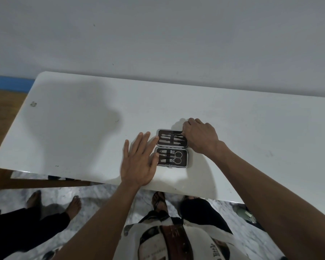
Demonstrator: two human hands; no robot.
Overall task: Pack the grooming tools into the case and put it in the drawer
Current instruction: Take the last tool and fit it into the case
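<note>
Case (172, 148), frame centre on the tabletop (73, 119): lies open, tools strapped in (scissors lower half); my left hand (139, 160) flat and released beside it, my right hand (200, 136) curled on its upper edge; closing and the drawer remain.

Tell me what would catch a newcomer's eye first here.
The open grooming case lies flat near the front edge of the white table, with small scissors and other tools strapped inside. The left hand rests flat at its left side, and the right hand curls at its far right corner.
</note>
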